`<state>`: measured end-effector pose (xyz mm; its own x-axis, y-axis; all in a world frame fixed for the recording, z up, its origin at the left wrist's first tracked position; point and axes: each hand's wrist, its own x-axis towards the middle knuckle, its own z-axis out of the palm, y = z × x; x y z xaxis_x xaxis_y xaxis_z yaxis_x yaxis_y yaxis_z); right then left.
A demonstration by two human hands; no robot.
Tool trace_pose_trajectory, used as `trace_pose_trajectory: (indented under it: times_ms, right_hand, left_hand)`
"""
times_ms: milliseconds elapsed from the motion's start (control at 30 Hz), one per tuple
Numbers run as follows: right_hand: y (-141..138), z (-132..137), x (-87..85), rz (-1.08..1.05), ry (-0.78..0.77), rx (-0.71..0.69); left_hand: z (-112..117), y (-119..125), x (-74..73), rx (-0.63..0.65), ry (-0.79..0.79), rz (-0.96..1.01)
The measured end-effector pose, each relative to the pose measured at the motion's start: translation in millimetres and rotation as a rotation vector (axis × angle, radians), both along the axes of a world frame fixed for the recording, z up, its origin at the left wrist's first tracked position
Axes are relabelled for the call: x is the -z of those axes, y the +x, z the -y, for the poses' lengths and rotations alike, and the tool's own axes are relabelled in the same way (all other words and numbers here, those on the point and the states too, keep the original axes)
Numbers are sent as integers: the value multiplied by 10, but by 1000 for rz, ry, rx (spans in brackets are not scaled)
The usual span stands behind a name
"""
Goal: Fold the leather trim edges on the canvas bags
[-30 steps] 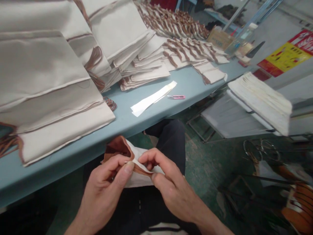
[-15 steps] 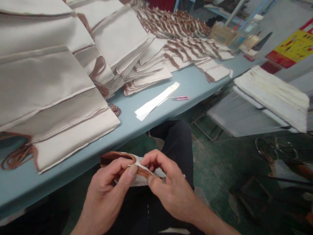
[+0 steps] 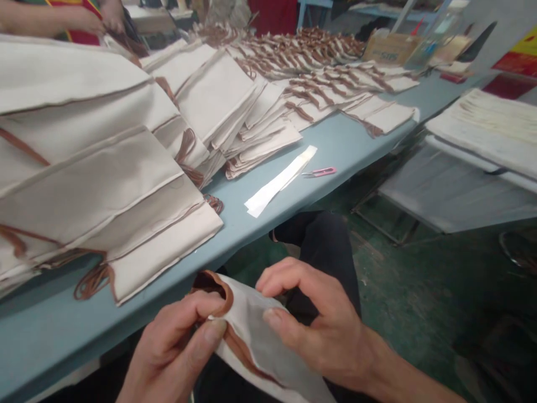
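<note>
A pale cloth piece with brown trim (image 3: 268,336), shaped like a small bag or pouch, is held above my lap. My left hand (image 3: 180,336) pinches its brown-edged opening between thumb and forefinger. The opening curls into a loop beside those fingers, and a brown strip runs down the cloth from there. My right hand (image 3: 319,324) is at the cloth's upper side, thumb and forefinger apart. Whether its fingertips touch the cloth is hard to tell. The lower end of the cloth runs out of view.
A blue-topped table (image 3: 239,229) carries stacked pale cloth pieces (image 3: 142,184), white paper strips (image 3: 281,182) and pink thread snips (image 3: 321,172). Rows of brown-trimmed pieces (image 3: 302,50) lie farther back. Another person's hands (image 3: 96,19) are at the upper left. A cloth-stacked stand (image 3: 470,168) is at the right.
My right hand has come off the brown strip and spread its fingers, moving to the right. More of the pale cloth now shows. My left hand keeps its pinch. The view has shifted left.
</note>
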<state>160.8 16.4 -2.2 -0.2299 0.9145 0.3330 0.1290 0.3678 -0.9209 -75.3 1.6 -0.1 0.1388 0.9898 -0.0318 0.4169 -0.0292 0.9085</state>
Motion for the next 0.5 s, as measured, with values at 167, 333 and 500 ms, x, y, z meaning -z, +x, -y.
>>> trace_pose_trajectory:
  times_ms: [167,333,500]
  right_hand:
    - [-84,-415,-85,-42,176,-393]
    - [-183,-526,-172,62,256,-452]
    - [-132,-543,-202,170,473,-401]
  left_hand:
    - [-49,-156,-97,105,43,-3]
    - [-94,-177,-243,175,107,-47]
    - [-124,-98,-315,284,131,-47]
